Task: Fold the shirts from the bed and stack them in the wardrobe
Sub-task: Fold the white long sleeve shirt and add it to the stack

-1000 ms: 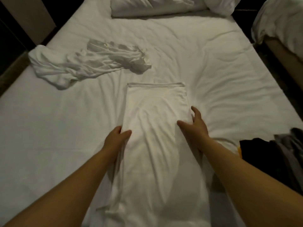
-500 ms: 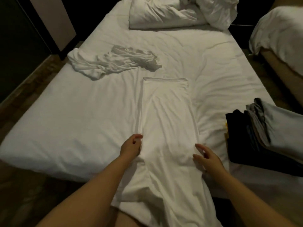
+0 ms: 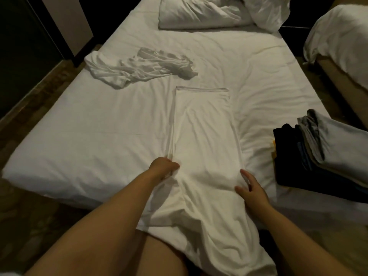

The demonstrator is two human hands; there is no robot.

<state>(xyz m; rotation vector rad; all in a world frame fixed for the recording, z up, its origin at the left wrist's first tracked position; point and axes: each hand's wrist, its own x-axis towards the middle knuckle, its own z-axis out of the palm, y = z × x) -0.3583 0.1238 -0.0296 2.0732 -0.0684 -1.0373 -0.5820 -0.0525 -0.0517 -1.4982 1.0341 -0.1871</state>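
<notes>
On the bed's far left part, near its left edge, a crumpled white shirt lies in a loose heap, well apart from the hands. At the head of the bed, rumpled pillows lie across the far edge.

Near the near edge, the left hand has its fingers curled, pinching the left side of the long white shirt. That shirt lies down the middle of the bed, folded into a narrow strip, its far end square and flat and its near end spilling over the near edge. The right hand rests against the strip's right side with its fingers spread and loose, gripping nothing.

Just right of that hand, by the bed's right edge, sits a stack of folded dark and grey clothes. A second bed stands beyond the right edge.

Compared with a second ago, both hands sit further down the strip, closer to the near edge, and the left hand has gone from lying along the side to pinching it. The crumpled shirt and the strip's far end lie where they were.
</notes>
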